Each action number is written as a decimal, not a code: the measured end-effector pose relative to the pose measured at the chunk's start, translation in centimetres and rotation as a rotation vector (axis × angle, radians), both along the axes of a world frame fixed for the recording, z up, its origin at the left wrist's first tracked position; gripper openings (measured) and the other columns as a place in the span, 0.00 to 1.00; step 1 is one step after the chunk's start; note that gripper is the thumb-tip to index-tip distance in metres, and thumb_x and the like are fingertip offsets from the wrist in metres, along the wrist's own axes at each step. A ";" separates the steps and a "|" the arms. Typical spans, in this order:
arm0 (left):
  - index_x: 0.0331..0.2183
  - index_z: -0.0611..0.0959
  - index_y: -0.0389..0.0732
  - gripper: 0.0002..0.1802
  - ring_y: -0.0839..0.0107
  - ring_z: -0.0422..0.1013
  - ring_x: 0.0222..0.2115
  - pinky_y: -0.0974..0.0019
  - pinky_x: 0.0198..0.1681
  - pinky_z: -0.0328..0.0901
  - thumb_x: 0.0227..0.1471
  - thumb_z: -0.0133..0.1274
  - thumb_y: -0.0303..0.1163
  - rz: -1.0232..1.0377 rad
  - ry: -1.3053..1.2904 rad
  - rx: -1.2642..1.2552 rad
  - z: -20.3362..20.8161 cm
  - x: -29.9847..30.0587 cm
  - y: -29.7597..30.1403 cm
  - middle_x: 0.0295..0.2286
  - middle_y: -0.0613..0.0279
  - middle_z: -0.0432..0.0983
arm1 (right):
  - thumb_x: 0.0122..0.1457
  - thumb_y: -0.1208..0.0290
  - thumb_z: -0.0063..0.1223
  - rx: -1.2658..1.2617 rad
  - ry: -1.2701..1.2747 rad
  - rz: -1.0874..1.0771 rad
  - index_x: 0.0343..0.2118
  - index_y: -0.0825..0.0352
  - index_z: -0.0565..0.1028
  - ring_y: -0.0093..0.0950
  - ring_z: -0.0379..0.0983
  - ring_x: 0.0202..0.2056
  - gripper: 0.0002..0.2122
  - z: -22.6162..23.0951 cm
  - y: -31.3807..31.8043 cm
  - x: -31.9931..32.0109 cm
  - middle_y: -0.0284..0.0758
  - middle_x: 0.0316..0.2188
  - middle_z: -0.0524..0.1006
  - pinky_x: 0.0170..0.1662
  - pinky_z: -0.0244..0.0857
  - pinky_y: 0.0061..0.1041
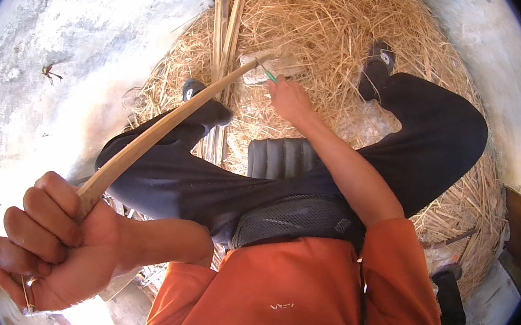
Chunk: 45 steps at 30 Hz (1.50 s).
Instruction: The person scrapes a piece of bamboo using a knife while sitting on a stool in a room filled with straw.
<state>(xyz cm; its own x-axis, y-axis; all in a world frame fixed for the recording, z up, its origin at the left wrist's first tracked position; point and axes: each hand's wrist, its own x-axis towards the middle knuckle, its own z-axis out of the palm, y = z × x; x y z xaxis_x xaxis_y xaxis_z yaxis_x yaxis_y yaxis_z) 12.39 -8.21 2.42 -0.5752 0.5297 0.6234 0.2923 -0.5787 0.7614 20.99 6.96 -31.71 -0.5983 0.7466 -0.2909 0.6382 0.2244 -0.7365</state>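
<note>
My left hand (55,245) is a closed fist around the near end of a long split bamboo strip (162,130), which slants up and away to its far tip near the straw. My right hand (288,97) reaches out and grips a green-handled knife (268,73) right at that far tip. I sit on a small black ribbed seat (277,156) with dark trousers and my legs spread, sandalled feet resting on the straw.
A big heap of dry straw (338,25) covers the ground ahead. Several upright bamboo strips (224,25) lie in it, beside a flat pale block (277,66). Pale concrete floor (62,59) spreads left. A dark sandal (452,303) lies lower right.
</note>
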 end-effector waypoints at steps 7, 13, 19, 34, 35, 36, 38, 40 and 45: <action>0.11 0.53 0.51 0.25 0.81 0.41 0.09 0.72 0.16 0.39 0.56 0.37 0.43 0.331 0.013 0.024 -0.2 0.7 1.4 0.09 0.72 0.48 | 0.65 0.58 0.36 0.032 0.020 -0.019 0.36 0.76 0.70 0.51 0.73 0.30 0.20 2.4 -0.3 -0.5 0.56 0.23 0.74 0.35 0.64 0.47; 0.10 0.55 0.51 0.24 0.85 0.45 0.05 0.80 0.09 0.42 0.54 0.39 0.42 -0.226 0.081 0.137 -1.0 -1.9 -0.1 0.05 0.75 0.51 | 0.65 0.56 0.35 -0.290 0.437 0.058 0.38 0.72 0.70 0.48 0.72 0.20 0.20 10.3 -2.4 -1.0 0.48 0.15 0.72 0.24 0.62 0.46; 0.09 0.51 0.54 0.25 0.86 0.44 0.03 0.80 0.08 0.41 0.52 0.40 0.41 -0.433 0.035 0.187 -0.8 -1.6 0.8 0.03 0.77 0.48 | 0.65 0.62 0.38 -0.205 0.538 0.293 0.32 0.69 0.65 0.52 0.67 0.17 0.13 20.7 -7.2 3.6 0.49 0.12 0.68 0.21 0.59 0.46; 0.11 0.58 0.45 0.23 0.80 0.50 0.03 0.77 0.05 0.47 0.57 0.37 0.37 -0.501 0.214 0.148 -0.7 -3.3 -1.2 0.04 0.68 0.55 | 0.64 0.64 0.38 0.178 0.404 0.191 0.34 0.71 0.70 0.49 0.70 0.19 0.13 15.4 -8.4 3.3 0.50 0.14 0.71 0.22 0.63 0.44; 0.12 0.58 0.45 0.24 0.79 0.50 0.03 0.76 0.05 0.48 0.58 0.36 0.38 -0.518 0.239 0.144 -0.5 -2.4 -1.2 0.05 0.68 0.55 | 0.65 0.63 0.35 0.169 0.231 0.105 0.32 0.73 0.71 0.52 0.71 0.21 0.17 12.6 -7.0 3.4 0.52 0.16 0.71 0.24 0.63 0.46; 0.12 0.59 0.44 0.24 0.79 0.51 0.03 0.75 0.05 0.49 0.59 0.36 0.39 -0.535 0.249 0.156 -1.0 -1.3 -1.1 0.05 0.67 0.55 | 0.65 0.63 0.36 0.035 0.086 0.044 0.31 0.74 0.70 0.54 0.69 0.23 0.17 12.2 -5.8 4.1 0.54 0.17 0.71 0.25 0.61 0.48; 0.12 0.59 0.44 0.26 0.77 0.51 0.03 0.74 0.05 0.50 0.61 0.35 0.40 -0.575 0.261 0.140 -0.6 -0.8 -0.9 0.05 0.66 0.56 | 0.65 0.62 0.36 0.060 0.219 0.009 0.31 0.74 0.69 0.55 0.69 0.23 0.17 11.9 -5.2 3.8 0.54 0.17 0.71 0.26 0.60 0.49; 0.12 0.59 0.43 0.27 0.76 0.52 0.03 0.73 0.05 0.51 0.61 0.35 0.41 -0.608 0.246 0.128 -0.8 -0.3 -0.2 0.05 0.65 0.56 | 0.65 0.61 0.37 -0.051 0.263 0.018 0.32 0.72 0.67 0.56 0.67 0.23 0.16 15.2 -6.4 4.3 0.55 0.17 0.69 0.27 0.58 0.47; 0.11 0.60 0.44 0.26 0.78 0.51 0.03 0.74 0.05 0.48 0.60 0.39 0.40 -0.580 0.239 0.169 -0.9 -0.9 0.2 0.05 0.68 0.56 | 0.65 0.61 0.36 -0.267 0.577 0.114 0.33 0.70 0.65 0.51 0.62 0.20 0.14 19.4 -8.5 5.3 0.48 0.14 0.65 0.25 0.54 0.42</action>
